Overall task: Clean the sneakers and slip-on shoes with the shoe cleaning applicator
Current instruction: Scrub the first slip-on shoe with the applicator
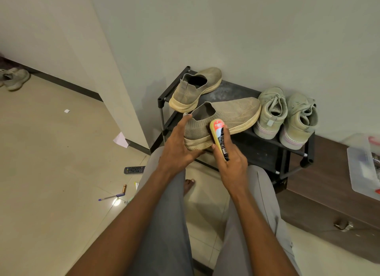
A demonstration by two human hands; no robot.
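Pale plain walls [267,28] filling the upper frame, a projecting corner column [115,86] running down at centre left. Dark skirting [67,84] edging the wall at upper left. Glossy beige floor tiles [51,152] spreading over the left half, catching a bright spot of light at lower centre. Black metal rack [242,90] standing against the wall at centre right. Dark wooden cabinet [320,193] sitting at right, a clear plastic box [362,168] resting on its top.
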